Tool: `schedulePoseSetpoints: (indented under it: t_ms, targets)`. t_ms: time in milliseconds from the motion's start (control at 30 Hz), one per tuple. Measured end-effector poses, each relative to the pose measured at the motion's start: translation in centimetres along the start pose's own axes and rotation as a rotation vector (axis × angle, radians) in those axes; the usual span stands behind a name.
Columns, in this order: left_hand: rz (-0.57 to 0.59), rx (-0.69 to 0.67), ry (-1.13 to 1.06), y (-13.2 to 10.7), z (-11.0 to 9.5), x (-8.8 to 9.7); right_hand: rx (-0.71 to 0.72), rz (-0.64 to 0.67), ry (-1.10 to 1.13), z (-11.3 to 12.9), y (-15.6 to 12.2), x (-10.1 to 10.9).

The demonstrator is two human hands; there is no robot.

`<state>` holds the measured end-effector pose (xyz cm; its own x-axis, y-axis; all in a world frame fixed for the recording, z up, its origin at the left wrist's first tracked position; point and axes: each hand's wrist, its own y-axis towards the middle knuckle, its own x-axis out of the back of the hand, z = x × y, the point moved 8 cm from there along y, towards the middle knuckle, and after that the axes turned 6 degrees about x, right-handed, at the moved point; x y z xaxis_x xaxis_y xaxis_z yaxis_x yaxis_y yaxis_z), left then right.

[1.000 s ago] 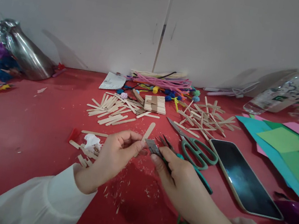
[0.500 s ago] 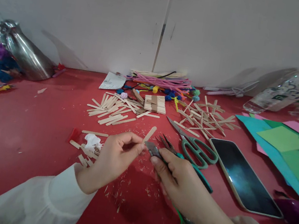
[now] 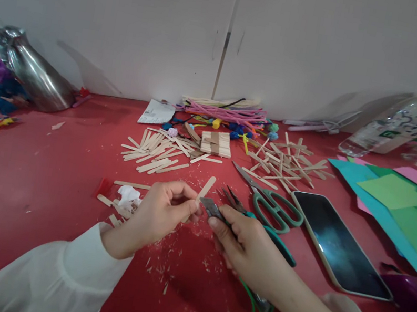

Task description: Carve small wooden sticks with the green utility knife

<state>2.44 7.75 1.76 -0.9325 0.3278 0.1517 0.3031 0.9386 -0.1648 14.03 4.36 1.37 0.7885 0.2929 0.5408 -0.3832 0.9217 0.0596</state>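
Note:
Between thumb and fingers, my left hand (image 3: 165, 210) pinches a wooden craft stick (image 3: 206, 188), its rounded end tilted up and away. My right hand (image 3: 238, 238) is closed round a utility knife (image 3: 212, 208), the grey blade lying against or very near the stick's edge. The knife's handle is mostly hidden in the palm. Just beyond my right hand lie pliers (image 3: 233, 197) with teal handles and a pair of green-handled scissors (image 3: 274, 207). Thin wood shavings (image 3: 171, 256) are scattered on the red table below the hands.
Loose craft sticks (image 3: 153, 152) lie ahead, with a banded bundle (image 3: 216, 144) and pink pipe cleaners (image 3: 226, 112) behind. A phone (image 3: 341, 245) and coloured paper (image 3: 394, 192) are on the right, near a plastic bottle (image 3: 380, 131). A steel jug (image 3: 38, 74) stands at the back left.
My left hand has shifted slightly left with the craft stick, whose lower end now shows below the fingers. The knife has barely moved and stays at the stick.

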Motion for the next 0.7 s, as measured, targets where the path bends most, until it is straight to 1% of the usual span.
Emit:
schedulePoseSetpoints:
  t_ms: [133,200,300,467,533,600,633,700]
  targets:
    - [-0.043,-0.054,0.048,-0.1,-0.2,0.2,-0.156,0.057,0.322,-1.2,-0.1,-1.1]
    - [-0.062,-0.078,0.068,-0.1,-0.3,0.4,-0.205,0.075,0.47,-1.5,0.0,-1.6]
    - [-0.071,-0.08,0.062,0.0,-0.5,0.5,-0.235,0.088,0.627,-1.6,0.1,-1.9]
    - [-0.039,-0.056,-0.023,0.2,-0.4,0.4,-0.257,0.12,0.817,-1.3,0.3,-2.1]
    - [0.002,-0.041,-0.069,0.2,-0.3,0.1,-0.25,0.159,0.852,-0.9,0.2,-2.4]
    - [0.033,-0.02,-0.097,0.3,-0.2,-0.2,-0.23,0.175,0.806,-0.6,0.0,-2.4]
    - [0.031,-0.015,-0.097,0.3,-0.2,-0.2,-0.216,0.162,0.743,-0.6,0.0,-2.3]
    - [-0.001,-0.01,-0.073,0.3,-0.2,0.1,-0.159,0.089,0.544,-0.6,0.1,-1.5]
